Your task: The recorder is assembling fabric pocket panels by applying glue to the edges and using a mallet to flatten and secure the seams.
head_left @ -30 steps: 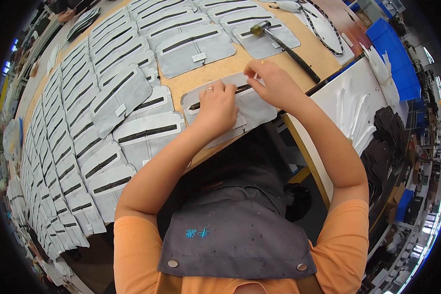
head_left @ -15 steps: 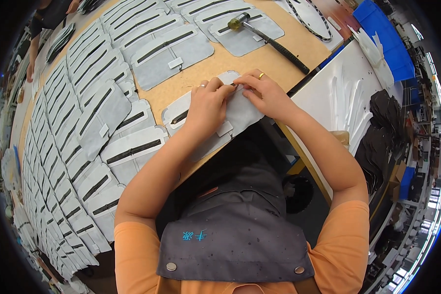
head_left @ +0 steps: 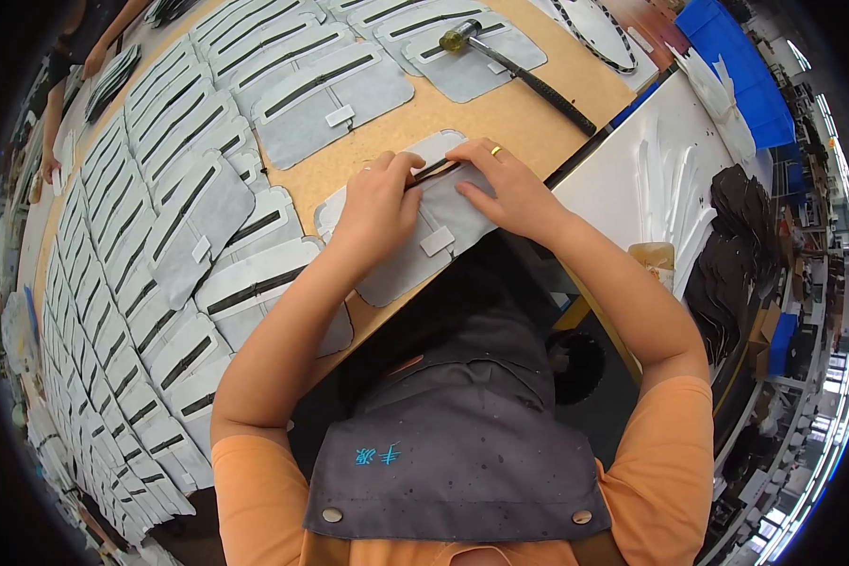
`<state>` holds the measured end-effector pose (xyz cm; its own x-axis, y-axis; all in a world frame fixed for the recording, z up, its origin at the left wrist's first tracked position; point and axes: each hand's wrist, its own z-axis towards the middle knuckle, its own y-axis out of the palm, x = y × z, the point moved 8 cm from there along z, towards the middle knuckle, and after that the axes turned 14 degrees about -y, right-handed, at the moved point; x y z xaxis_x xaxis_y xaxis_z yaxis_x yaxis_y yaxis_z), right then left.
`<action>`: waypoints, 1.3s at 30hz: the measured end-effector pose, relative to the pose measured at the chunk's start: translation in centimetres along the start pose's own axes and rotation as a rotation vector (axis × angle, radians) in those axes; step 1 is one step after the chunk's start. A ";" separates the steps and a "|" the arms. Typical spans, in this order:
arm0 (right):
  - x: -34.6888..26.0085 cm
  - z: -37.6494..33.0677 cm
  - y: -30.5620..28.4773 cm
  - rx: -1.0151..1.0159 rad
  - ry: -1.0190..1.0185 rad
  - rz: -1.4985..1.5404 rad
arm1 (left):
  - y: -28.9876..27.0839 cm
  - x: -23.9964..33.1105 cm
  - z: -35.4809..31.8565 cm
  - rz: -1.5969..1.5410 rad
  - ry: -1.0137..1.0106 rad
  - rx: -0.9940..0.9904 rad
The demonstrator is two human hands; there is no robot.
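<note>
On the table edge before me lies a light grey sheet panel with rounded corners and a small white tab. A dark strip runs along its slot, bunched between my hands. My left hand rests over the panel's left part, fingers curled at the strip's left end with the thumb below. At its right end, my right hand has the index finger on the far side of the strip and the thumb on the near side, gripping the panel there. The undersides of my fingers are hidden.
Rows of similar overlapping panels cover the table's left and far side. A hammer lies at the far right. White strips and black pieces lie on a side surface by a blue bin. Another person's hand shows far left.
My fingertips have moved from a close pinch at the strip's right end to a wider hold, thumbs apart from index fingers. More of the strip and tab shows. The other person's arms moved.
</note>
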<state>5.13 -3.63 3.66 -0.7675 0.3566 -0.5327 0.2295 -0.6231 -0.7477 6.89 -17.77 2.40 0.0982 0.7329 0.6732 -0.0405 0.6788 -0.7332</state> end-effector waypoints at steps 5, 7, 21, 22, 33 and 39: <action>-0.5 1.1 0.2 -0.056 -0.109 -0.079 | -0.5 0.5 -1.3 -0.018 0.123 0.006; -1.7 1.0 0.5 -0.083 -0.211 -0.225 | -0.6 1.1 -1.9 0.071 0.169 0.047; -1.9 2.7 2.4 -0.019 -0.106 0.088 | -2.2 -0.9 -2.9 0.042 0.036 0.061; -1.9 2.9 2.5 -0.054 -0.115 0.074 | -2.2 -1.3 -3.1 0.043 0.025 0.065; -2.8 3.4 3.2 -0.165 -0.150 0.029 | -2.5 -1.9 -4.0 -0.066 0.022 0.136; -3.2 3.3 2.9 -0.112 -0.221 -0.052 | -2.6 -1.3 -3.9 -0.035 0.045 0.116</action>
<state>6.27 -8.89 4.50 -0.8895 0.2174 -0.4020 0.2418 -0.5226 -0.8176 10.79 -20.67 2.99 0.1456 0.7078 0.6912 -0.1510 0.7064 -0.6916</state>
